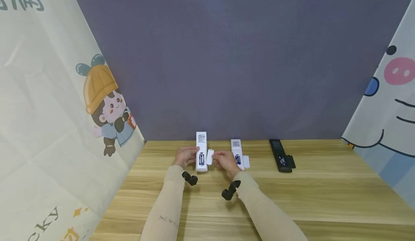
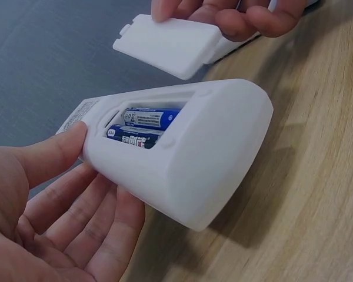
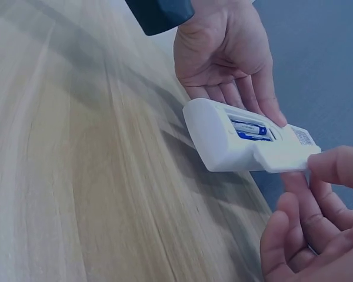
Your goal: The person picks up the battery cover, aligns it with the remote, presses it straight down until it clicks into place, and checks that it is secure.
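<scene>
A white remote control (image 1: 201, 145) lies back side up, tilted off the wooden table, with two blue batteries (image 2: 144, 120) showing in its uncovered compartment. My left hand (image 1: 186, 156) grips it from the left side, thumb on the back edge and fingers beneath. Between thumb and fingers, my right hand (image 1: 226, 160) pinches a white battery cover (image 2: 167, 44). That cover is held beside the compartment, to its right in the head view. In the right wrist view, the cover (image 3: 288, 158) partly overlaps the remote's near side.
Right of my hands lies a second white remote (image 1: 236, 147) with batteries exposed and its cover (image 1: 246, 161) beside it. Farther right, a black remote (image 1: 277, 149) shows batteries too, its black cover (image 1: 290, 161) alongside. A grey panel (image 1: 240, 61) rises behind the table (image 1: 324, 190).
</scene>
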A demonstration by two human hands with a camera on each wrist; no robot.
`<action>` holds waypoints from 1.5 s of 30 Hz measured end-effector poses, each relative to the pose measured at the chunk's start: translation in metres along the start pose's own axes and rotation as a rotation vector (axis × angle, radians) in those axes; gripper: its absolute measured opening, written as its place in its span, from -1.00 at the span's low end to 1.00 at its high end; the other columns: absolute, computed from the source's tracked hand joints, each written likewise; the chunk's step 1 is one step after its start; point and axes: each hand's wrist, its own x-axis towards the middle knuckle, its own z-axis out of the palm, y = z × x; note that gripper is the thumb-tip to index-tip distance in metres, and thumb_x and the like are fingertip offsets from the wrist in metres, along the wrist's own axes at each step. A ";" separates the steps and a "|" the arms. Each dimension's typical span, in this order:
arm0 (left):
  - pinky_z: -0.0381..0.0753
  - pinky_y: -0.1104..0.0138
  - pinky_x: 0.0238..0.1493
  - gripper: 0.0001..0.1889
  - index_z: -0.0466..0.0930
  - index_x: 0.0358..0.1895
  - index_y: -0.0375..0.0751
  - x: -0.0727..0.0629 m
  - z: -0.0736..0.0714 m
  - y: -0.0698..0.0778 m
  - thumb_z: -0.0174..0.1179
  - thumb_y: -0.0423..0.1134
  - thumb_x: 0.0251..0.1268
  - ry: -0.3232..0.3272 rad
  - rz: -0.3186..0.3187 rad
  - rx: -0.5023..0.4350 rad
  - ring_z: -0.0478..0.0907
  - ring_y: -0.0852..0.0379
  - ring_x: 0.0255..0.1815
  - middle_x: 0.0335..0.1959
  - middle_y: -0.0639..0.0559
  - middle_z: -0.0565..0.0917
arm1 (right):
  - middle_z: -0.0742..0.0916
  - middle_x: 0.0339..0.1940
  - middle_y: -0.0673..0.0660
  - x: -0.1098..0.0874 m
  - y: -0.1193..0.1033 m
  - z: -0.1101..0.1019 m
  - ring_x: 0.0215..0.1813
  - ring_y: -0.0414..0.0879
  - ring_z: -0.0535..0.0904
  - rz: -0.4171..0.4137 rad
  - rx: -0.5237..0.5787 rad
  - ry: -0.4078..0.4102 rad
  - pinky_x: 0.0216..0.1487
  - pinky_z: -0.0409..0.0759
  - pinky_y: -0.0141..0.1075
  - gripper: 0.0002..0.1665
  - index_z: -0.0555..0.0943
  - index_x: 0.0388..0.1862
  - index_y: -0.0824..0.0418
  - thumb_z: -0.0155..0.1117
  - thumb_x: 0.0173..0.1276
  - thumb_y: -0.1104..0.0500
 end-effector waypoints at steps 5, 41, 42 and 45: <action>0.78 0.14 -0.03 -0.64 0.69 0.07 -0.46 0.000 -0.001 0.000 0.41 -0.32 0.29 -0.015 -0.001 -0.009 0.73 0.11 -0.36 -0.24 -0.17 0.83 | 0.66 -0.53 -0.04 0.004 0.001 0.000 -0.54 -0.25 0.51 0.023 0.007 -0.017 -0.47 0.54 -0.43 -0.76 0.70 -0.07 0.39 0.35 0.35 0.26; 0.73 0.08 0.12 -0.63 0.68 0.10 -0.41 -0.002 -0.002 0.005 0.41 -0.32 0.28 -0.069 -0.052 -0.061 0.75 0.09 -0.30 -0.19 -0.15 0.82 | 0.62 -0.47 -0.02 -0.002 -0.017 0.007 -0.52 -0.26 0.40 0.051 0.002 -0.119 -0.43 0.45 -0.42 -0.72 0.75 -0.04 0.29 0.37 0.27 0.26; 0.74 0.09 0.10 -0.63 0.68 0.10 -0.41 -0.001 -0.002 0.005 0.41 -0.32 0.28 -0.071 -0.055 -0.061 0.75 0.09 -0.30 -0.19 -0.15 0.82 | 0.61 -0.49 -0.02 -0.001 -0.017 0.007 -0.54 -0.26 0.39 0.053 0.000 -0.123 -0.44 0.44 -0.42 -0.72 0.75 -0.04 0.29 0.38 0.27 0.26; 0.75 0.12 0.07 -0.63 0.68 0.10 -0.42 -0.001 -0.002 0.005 0.42 -0.32 0.28 -0.076 -0.058 -0.058 0.74 0.09 -0.29 -0.19 -0.14 0.82 | 0.57 -0.57 -0.02 -0.001 -0.017 0.006 -0.58 -0.27 0.35 0.063 -0.002 -0.138 -0.45 0.41 -0.41 -0.74 0.75 -0.04 0.27 0.38 0.29 0.25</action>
